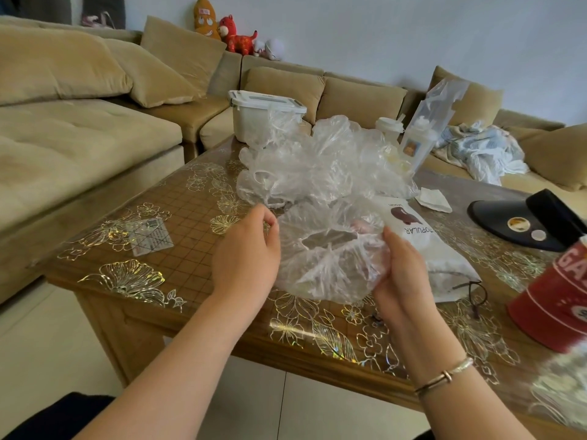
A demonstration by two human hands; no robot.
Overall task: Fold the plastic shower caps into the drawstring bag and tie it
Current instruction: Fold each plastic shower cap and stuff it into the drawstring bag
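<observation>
On the table (152, 249): a clear shower cap (327, 258) is held up between two hands.
Left hand (246, 252): fingers curled, pinching the cap's left edge.
Right hand (401, 274): fingers wrapped round the cap's right side.
Drawstring bag (441, 252): flat on the table, just right of the cap.
More caps (320, 160): piled behind the held cap.

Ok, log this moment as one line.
left hand: grips shower cap | right hand: grips same cap | drawstring bag: on table
</observation>
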